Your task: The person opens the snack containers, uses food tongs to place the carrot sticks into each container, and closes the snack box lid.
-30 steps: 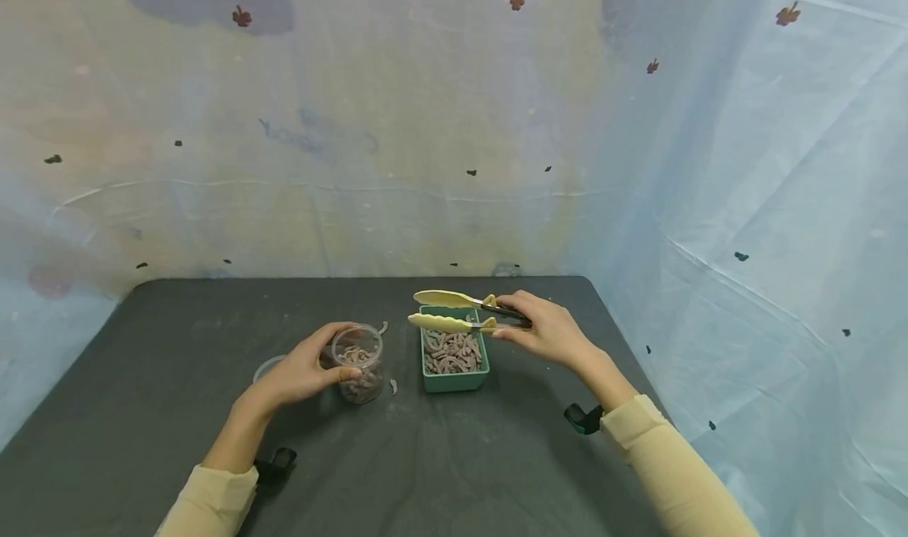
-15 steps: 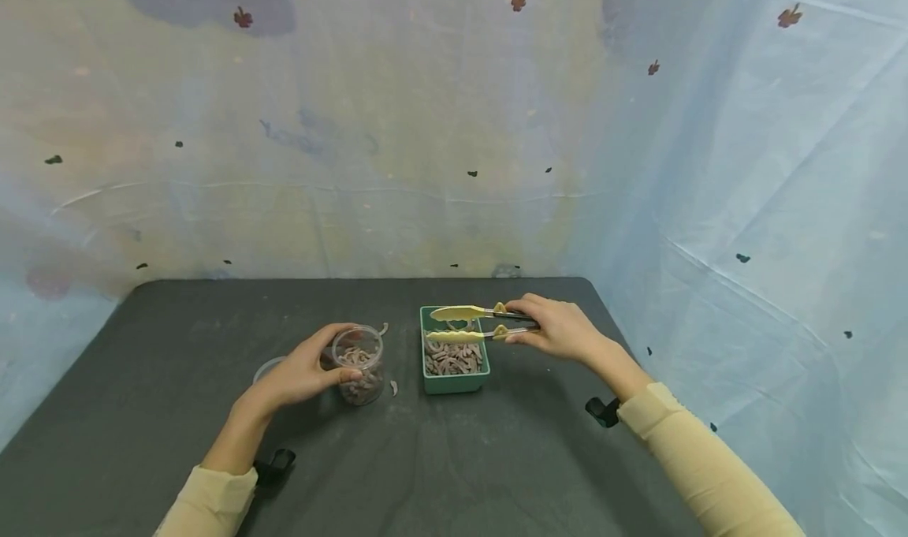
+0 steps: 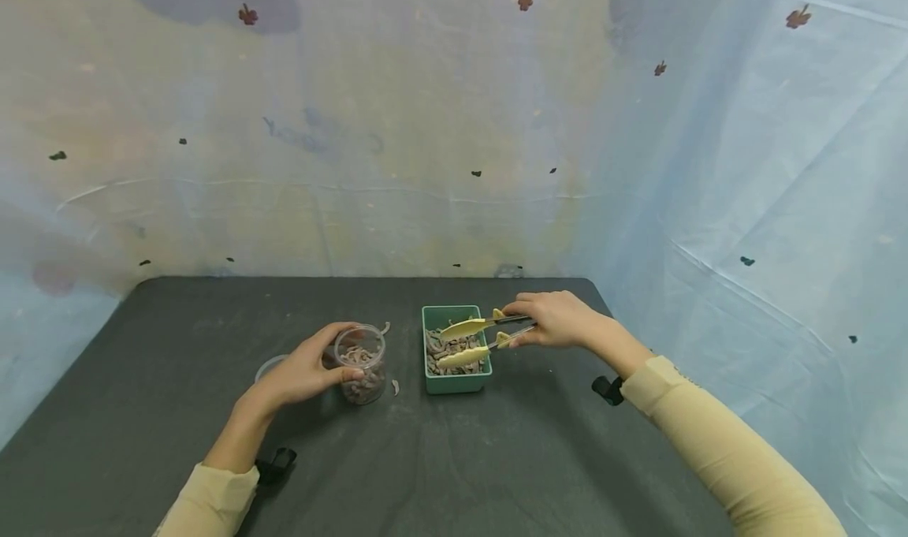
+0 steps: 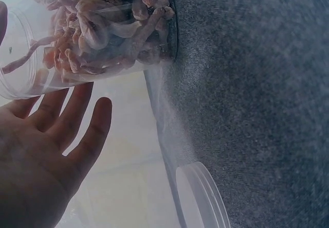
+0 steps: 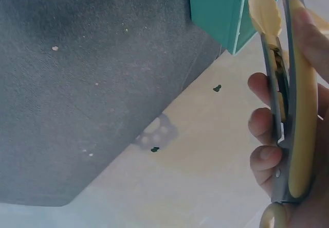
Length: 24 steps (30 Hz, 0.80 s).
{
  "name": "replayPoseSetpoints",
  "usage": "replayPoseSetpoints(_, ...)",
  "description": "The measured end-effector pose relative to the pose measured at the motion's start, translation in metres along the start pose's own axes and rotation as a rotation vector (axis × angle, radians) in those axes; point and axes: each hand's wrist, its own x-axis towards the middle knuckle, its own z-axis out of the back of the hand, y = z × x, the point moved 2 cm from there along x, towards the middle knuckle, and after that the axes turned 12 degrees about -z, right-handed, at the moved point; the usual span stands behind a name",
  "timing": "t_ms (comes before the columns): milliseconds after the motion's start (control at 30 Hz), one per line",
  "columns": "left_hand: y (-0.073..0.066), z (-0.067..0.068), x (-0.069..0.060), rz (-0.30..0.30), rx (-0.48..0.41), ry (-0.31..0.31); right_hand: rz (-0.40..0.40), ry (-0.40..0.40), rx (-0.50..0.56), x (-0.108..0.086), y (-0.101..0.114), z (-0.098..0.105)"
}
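My left hand grips a clear plastic jar that stands on the table, its fingers and thumb around the sides. Brownish dried strips fill much of the jar in the left wrist view. With my right hand I hold yellow-tipped tongs by their handles. The tong tips are spread apart and reach down into a green rectangular box, at the strips lying inside it. Whether the tips touch the strips I cannot tell. In the right wrist view, fingers wrap the tong handles.
A round clear lid lies on the dark table left of the jar, partly behind my left hand. Loose strips rest between jar and box. A patterned plastic sheet hangs behind the table and along the right side.
The tongs have come down from above the green box into it, moving slightly right and nearer. My left hand and the jar have stayed in place.
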Motion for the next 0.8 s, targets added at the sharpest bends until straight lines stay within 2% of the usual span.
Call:
replayPoseSetpoints(167, 0.000, 0.000, 0.000, -0.006, 0.001, -0.001, 0.017, 0.040, -0.037, 0.006, 0.007, 0.004)
replayPoseSetpoints(433, 0.003, -0.001, 0.000, -0.009, 0.004, 0.003, -0.001, 0.085, -0.121, 0.015, 0.014, 0.000)
replayPoseSetpoints(800, 0.003, -0.001, 0.000, -0.021, 0.011, -0.003, 0.018, 0.078, -0.170, 0.019, 0.018, 0.001)
